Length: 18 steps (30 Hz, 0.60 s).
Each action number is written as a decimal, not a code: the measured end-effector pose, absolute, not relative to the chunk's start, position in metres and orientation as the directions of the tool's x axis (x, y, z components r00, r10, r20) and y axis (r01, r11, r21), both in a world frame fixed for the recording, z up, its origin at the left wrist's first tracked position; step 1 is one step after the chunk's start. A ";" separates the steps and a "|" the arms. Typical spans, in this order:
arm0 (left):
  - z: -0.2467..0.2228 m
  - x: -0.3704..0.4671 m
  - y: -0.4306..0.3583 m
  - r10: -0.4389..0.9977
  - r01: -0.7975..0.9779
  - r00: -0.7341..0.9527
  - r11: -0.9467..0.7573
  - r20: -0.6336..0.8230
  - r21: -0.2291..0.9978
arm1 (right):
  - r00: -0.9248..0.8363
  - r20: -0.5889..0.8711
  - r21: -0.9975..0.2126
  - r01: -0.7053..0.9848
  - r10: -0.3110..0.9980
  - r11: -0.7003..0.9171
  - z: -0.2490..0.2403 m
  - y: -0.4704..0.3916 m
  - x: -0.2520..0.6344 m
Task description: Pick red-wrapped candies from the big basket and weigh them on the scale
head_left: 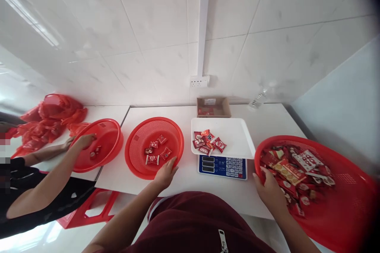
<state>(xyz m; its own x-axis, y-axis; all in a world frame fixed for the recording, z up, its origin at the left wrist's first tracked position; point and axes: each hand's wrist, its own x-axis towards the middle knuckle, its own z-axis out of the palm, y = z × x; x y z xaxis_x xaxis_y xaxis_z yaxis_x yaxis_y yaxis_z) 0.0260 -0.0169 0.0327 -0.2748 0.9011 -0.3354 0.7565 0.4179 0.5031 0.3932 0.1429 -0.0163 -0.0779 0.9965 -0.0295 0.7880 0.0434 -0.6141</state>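
My left hand (165, 173) grips the near right rim of a round red basket (135, 148), which holds several small red packets (166, 153). On the right, my right hand (268, 187) is closed on the left rim of a large red basket (350, 201) filled with many mixed packets (289, 172). Between the two baskets stands a scale (222, 167) with a blue keypad. Its white tray (237, 138) carries a small pile of red packets (219, 144) on the left side.
Behind the scale is a cardboard box (224, 107) with red packets inside. A clear plastic bottle (259, 99) lies by the wall. At left, a person's hands (84, 141) reach into another red basket (114, 148), near red plastic bags (44, 122). A red stool (103, 205) stands below.
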 end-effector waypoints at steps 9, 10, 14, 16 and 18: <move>0.064 -0.071 -0.087 0.845 0.814 -0.156 0.403 -0.511 0.418 | -0.088 -0.095 -0.567 0.824 0.992 0.019 -0.023 0.148 0.398; 0.068 -0.087 -0.091 0.820 0.814 -0.215 0.450 -0.530 0.367 | -0.093 -0.094 -0.567 0.823 0.991 0.024 -0.024 0.149 0.398; 0.072 -0.144 -0.099 0.686 0.696 -0.548 0.691 -0.478 0.193 | -0.081 -0.099 -0.569 0.822 0.992 0.011 -0.024 0.149 0.397; 0.067 -0.169 -0.096 0.576 0.527 -0.723 0.817 -0.380 0.235 | -0.077 -0.092 -0.569 0.822 0.993 0.011 -0.023 0.149 0.396; 0.062 -0.189 -0.091 0.409 0.280 -0.870 0.869 -0.276 0.407 | -0.086 -0.081 -0.573 0.819 0.993 0.025 -0.021 0.147 0.394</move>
<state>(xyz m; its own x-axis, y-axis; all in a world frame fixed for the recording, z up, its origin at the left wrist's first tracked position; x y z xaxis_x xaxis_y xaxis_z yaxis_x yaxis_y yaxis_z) -0.1886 -0.0906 0.0621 -0.8697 0.4093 -0.2759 0.2799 0.8693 0.4075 0.3942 0.1474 -0.0207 -0.0864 0.9930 -0.0806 0.8191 0.0248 -0.5731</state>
